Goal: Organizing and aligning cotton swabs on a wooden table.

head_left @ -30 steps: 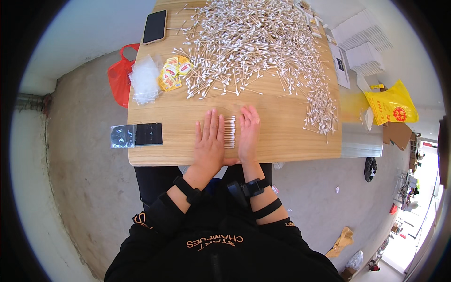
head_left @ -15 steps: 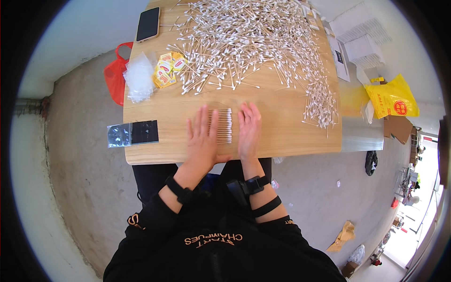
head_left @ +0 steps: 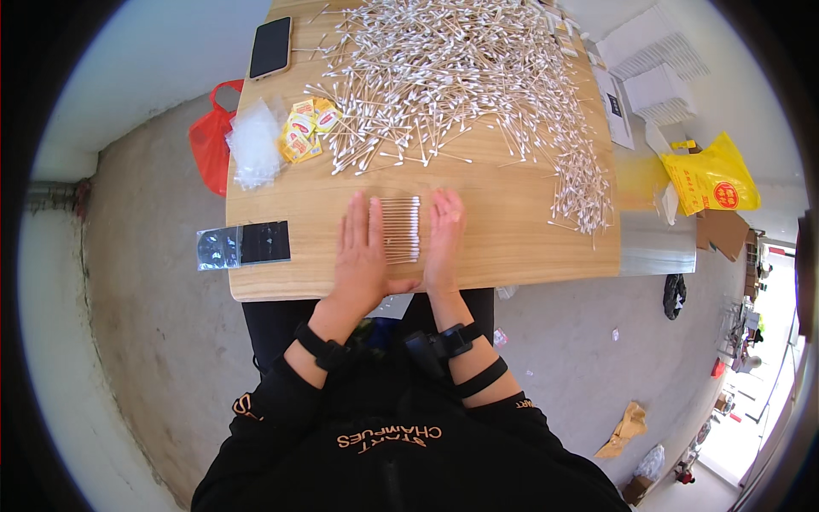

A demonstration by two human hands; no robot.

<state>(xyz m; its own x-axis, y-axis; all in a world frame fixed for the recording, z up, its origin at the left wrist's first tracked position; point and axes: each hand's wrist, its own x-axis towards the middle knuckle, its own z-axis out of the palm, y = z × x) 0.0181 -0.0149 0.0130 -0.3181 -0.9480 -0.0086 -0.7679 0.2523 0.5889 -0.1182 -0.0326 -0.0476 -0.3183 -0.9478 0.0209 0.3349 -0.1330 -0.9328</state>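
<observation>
A neat row of cotton swabs (head_left: 401,230) lies side by side on the wooden table (head_left: 529,230), their white tips lined up toward the right. My left hand (head_left: 360,252) lies flat with fingers stretched out along the row's left ends. On the other side, my right hand (head_left: 444,239) stands on edge beside the white tips, its fingers extended and the palm turned toward them. Neither hand grips anything. Beyond the hands spreads a big loose heap of cotton swabs (head_left: 452,68), with a branch of it running down the right side.
At the left lie clear plastic bags (head_left: 255,149), yellow printed packets (head_left: 300,132) and a phone (head_left: 271,47). A clear-and-black pouch (head_left: 243,245) overhangs the left edge. A red bag (head_left: 209,141) hangs beside the table; a yellow bag (head_left: 712,175) sits at the right.
My left hand has shifted slightly left, showing more of the swab sticks. My right hand has moved a little left, nearer the white tips.
</observation>
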